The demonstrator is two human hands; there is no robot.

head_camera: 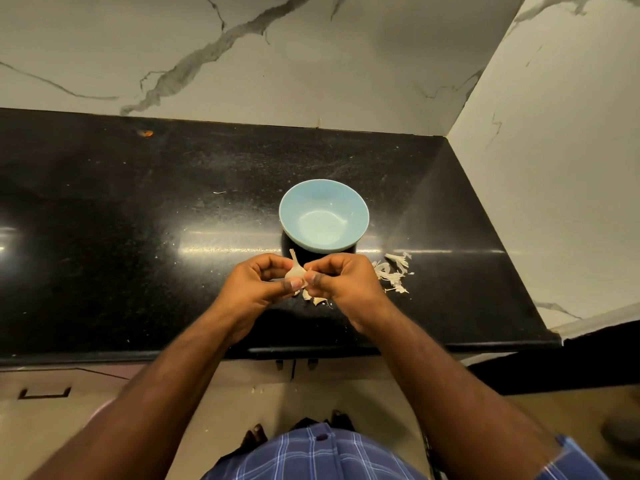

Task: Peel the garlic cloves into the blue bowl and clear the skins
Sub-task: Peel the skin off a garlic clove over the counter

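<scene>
A pale garlic piece (pixel 295 269) with a thin stalk sticking up is held just in front of the blue bowl (pixel 323 188). My left hand (pixel 258 280) grips it from the left, thumb on top. My right hand (pixel 341 277) pinches it from the right with thumb and fingers curled. The bowl stands on the black counter and looks empty. A heap of white skins (pixel 394 271) lies to the right of my right hand, and a few more skins (pixel 313 299) lie under the hands.
The black stone counter (pixel 138 220) ends at a marble back wall and a marble side wall (pixel 554 168) on the right. Its front edge runs below my wrists. A small orange speck (pixel 147 133) sits at the back left.
</scene>
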